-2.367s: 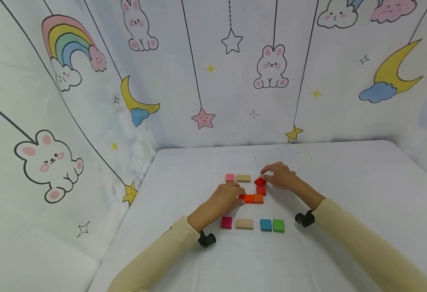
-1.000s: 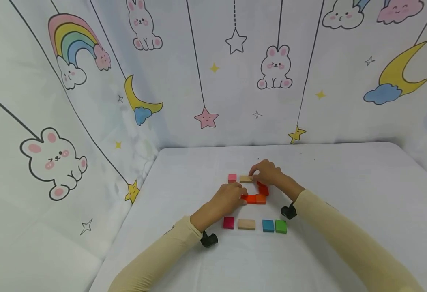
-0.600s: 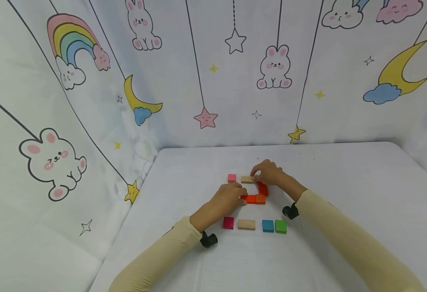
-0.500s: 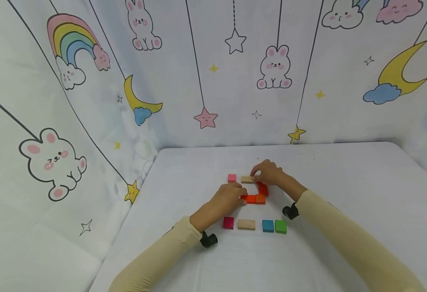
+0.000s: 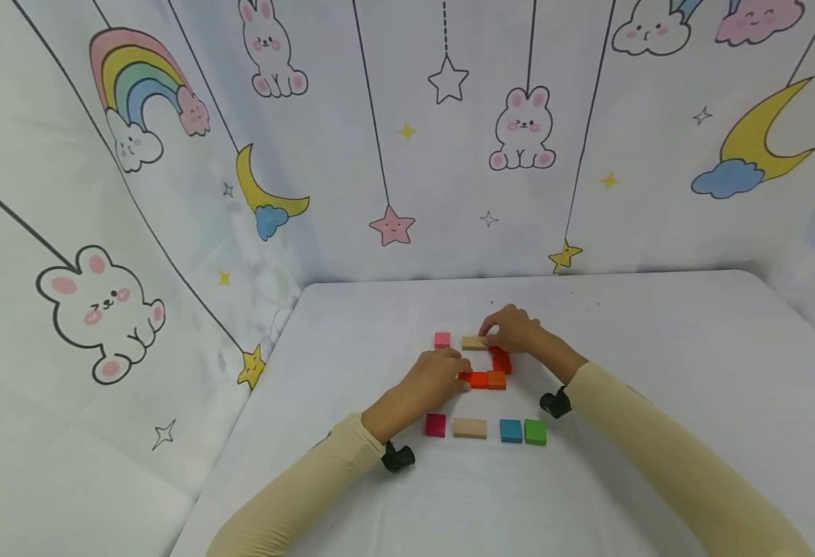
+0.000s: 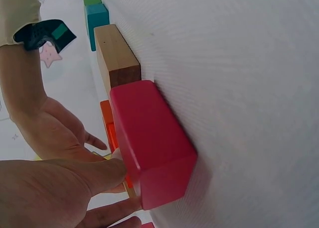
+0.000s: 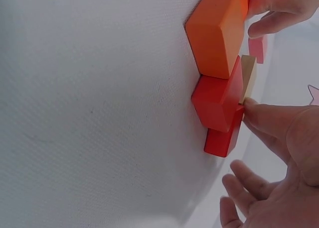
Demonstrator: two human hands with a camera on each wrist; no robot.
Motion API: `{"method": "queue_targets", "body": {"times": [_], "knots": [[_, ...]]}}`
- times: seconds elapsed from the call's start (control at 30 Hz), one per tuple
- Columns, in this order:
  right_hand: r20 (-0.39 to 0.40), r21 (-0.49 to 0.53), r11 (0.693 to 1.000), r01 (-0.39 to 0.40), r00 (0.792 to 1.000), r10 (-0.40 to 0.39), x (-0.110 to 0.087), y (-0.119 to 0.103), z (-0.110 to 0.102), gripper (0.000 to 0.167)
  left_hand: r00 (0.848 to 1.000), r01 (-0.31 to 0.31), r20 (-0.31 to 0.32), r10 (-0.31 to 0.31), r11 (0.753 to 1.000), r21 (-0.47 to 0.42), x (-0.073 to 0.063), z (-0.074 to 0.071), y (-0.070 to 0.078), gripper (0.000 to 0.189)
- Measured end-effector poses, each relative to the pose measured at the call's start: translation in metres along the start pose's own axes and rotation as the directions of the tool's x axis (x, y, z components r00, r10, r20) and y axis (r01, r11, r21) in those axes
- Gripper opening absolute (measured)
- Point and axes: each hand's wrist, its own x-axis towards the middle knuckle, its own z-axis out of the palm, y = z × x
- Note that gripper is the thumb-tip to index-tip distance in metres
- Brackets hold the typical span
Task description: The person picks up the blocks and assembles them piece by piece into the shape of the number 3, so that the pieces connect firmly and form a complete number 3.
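Note:
My left hand (image 5: 431, 379) pinches the left end of an orange-red block (image 5: 478, 380); its fingertips cover that end. Against the block's right side lies an orange block (image 5: 496, 380). Behind that, two red blocks, one at the front (image 7: 217, 103) and one behind it (image 7: 219, 141), stand in a short line. My right hand (image 5: 511, 329) grips the right end of a wooden block (image 5: 474, 343) between thumb and index finger, beside the rear red block. The other fingers of this hand are spread in the right wrist view. A pink block (image 5: 442, 340) sits apart, left of the wooden one.
Nearer the person, a row holds a crimson block (image 5: 436, 425), a second wooden block (image 5: 470, 428), a blue block (image 5: 510, 431) and a green block (image 5: 535, 432). All lie on a white-covered table (image 5: 644, 325). A printed cloth (image 5: 337, 116) hangs behind.
My right hand has left the rear red block, gone left to the wooden block, and slid it slightly right, toward the red blocks. My left hand has stayed at the orange-red block.

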Motion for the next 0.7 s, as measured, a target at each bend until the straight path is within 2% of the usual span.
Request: {"method": "queue_targets", "body": {"times": [0.47, 0.7], "knots": [[0.003, 0.015, 1.0, 0.011, 1.0, -0.011, 0.0003, 0.0018, -0.0012, 0.023, 1.0, 0.0, -0.003, 0.0, 1.0, -0.002, -0.0015, -0.0031, 0.0013, 0.027], [-0.008, 0.055, 0.998, 0.017, 1.0, -0.016, 0.0031, -0.0002, -0.0022, 0.026, 1.0, -0.016, -0.025, 0.016, 1.0, 0.008, -0.0003, 0.0016, -0.0015, 0.027]]}}
